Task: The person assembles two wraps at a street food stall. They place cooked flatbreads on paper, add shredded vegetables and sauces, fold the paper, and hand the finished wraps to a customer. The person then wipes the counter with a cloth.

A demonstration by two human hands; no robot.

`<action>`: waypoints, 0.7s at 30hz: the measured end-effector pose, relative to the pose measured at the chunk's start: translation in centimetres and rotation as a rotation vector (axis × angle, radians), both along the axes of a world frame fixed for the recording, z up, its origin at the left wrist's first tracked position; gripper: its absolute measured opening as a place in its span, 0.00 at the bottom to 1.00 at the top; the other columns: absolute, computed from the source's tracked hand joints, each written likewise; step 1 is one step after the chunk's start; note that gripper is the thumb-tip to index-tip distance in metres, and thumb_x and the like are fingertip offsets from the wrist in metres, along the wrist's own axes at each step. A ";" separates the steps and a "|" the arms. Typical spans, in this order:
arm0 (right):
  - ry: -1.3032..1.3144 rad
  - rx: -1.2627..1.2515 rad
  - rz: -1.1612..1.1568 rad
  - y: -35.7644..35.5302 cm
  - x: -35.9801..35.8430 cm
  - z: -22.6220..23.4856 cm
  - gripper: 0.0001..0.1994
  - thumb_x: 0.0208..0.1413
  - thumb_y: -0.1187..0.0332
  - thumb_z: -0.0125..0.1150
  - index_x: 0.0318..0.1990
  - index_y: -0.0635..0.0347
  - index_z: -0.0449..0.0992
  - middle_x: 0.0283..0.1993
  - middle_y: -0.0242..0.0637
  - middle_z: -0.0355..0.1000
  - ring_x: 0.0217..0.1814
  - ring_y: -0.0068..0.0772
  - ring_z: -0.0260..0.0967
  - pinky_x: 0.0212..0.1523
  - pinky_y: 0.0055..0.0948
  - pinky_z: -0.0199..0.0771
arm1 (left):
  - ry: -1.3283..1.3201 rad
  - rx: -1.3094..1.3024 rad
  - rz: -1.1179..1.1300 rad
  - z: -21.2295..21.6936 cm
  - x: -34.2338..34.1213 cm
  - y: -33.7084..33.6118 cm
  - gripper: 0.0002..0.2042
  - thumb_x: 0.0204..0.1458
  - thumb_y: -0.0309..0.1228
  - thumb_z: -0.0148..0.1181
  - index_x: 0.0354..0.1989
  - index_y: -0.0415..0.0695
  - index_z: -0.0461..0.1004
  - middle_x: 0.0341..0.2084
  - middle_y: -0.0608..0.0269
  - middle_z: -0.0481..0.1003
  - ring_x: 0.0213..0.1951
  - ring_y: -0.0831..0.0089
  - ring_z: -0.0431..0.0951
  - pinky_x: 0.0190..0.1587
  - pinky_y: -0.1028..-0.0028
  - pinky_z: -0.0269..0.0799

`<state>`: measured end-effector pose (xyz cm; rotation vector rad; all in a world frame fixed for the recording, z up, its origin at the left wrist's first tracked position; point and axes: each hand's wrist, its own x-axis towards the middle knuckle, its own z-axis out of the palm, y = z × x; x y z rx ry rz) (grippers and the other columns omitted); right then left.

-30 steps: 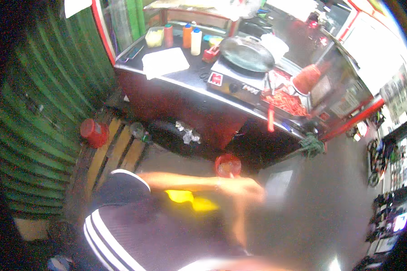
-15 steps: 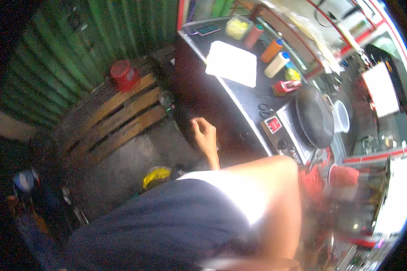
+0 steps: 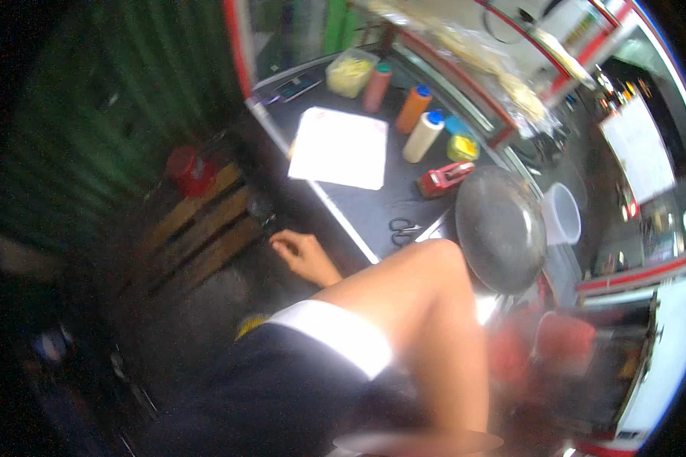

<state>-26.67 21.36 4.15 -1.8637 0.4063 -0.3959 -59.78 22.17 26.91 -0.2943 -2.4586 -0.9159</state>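
My left arm is raised and bent across the view, its dark sleeve ending in a white band. Its hand is out of view. Beyond the upper arm, my right hand hangs low beside the counter's front, fingers loosely bent, with nothing visible in it. On the dark counter lies a stack of white paper. Black-handled scissors lie close to my elbow. A large dark wok-like pan stands to the right of them.
Sauce bottles, a tub of pale yellow food and a red box-like item stand along the counter's back. A white bucket is behind the pan. A wooden pallet and red bucket are on the floor.
The view has shifted, so the counter and its things sit lower and further left. My right hand now appears lower and more to the left. The raised arm stays bent.
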 end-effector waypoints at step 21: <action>0.007 0.715 -0.876 -7.4 5.2 -3.7 0.41 0.78 0.59 0.62 0.85 0.74 0.49 0.55 0.42 0.83 0.39 0.27 0.81 0.39 0.28 0.83 | -0.449 0.054 1.619 -25.5 69.0 -30.2 0.23 0.64 0.38 0.68 0.64 0.40 0.78 0.60 0.43 0.80 0.64 0.46 0.79 0.67 0.53 0.74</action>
